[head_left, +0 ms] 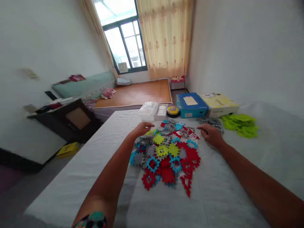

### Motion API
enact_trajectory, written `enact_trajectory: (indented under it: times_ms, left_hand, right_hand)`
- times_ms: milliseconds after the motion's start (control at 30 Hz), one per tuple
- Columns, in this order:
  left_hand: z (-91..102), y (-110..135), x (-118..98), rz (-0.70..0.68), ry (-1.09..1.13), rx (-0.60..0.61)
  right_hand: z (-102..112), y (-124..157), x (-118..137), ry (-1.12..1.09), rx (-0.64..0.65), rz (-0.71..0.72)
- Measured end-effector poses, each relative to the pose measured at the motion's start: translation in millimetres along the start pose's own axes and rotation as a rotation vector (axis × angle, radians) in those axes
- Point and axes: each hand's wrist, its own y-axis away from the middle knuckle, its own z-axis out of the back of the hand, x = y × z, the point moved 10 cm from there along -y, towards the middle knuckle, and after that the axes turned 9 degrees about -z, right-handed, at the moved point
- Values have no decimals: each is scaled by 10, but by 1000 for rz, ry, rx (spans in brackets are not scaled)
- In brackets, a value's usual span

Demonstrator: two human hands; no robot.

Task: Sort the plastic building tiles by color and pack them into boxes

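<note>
A heap of flat, toothed plastic building pieces (167,169) in red, blue, grey, yellow-green and white lies on the white-covered table (102,152). At the heap's far left edge, my left hand (142,129) hovers with its fingers loosely bent and apart, nothing visible in them. My right hand (210,134) is over the far right edge, between the heap and a separate grey pile (212,122). Its fingers are half curled, with a gap by the thumb, and I see nothing held. Slight blur hides fine detail at the fingertips.
Beyond the heap stand a clear plastic container (148,109), a white box (161,111), a round yellow-and-black tin (173,111), a blue box (192,104) and a yellow box (218,103). Lime-green pieces (241,125) are piled at right, beside the wall. A bed (142,91) lies behind.
</note>
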Motion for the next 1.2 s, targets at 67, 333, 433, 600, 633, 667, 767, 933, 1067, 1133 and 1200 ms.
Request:
enact_trajectory:
  times_ms: [67,333,433,600,633,667,767,933,1067,1133,1200]
  left_hand:
    - [-215,-88,7,12,-83,116]
    - [-446,-269,-88,-40,-164,282]
    - [-304,-258,-106,-37,-160,121]
    - [-21,-125,-65,36,-57,-114]
    - [20,-90,-102,29,-36,-129]
    - [59,-51,-168,8,-22,-143]
    - [134,97,-478,-84,-42,-174]
    - [15,353,-793,-37,-150,-122]
    - [-4,474,-937,-85,-81,-125]
    - [45,519,-1011,-135,-14,-155]
    - [60,557,-1065,-157,54,-154]
  right_hand:
    - [15,5,-25,-8,-1,4]
    - [21,-2,-52,5,-1,-9]
    - [-2,-9,-65,8,4,-16]
    - [-9,-7,-102,2,14,-24]
    - [-7,-6,-101,1,16,-24]
    - [-4,-5,-97,0,17,-25]
    - [3,-2,-67,-3,14,-25]
    - [-20,4,-12,-2,32,-8]
    - [-14,3,21,8,38,1]
    - [-4,2,49,15,41,1]
    - [6,1,92,17,44,1]
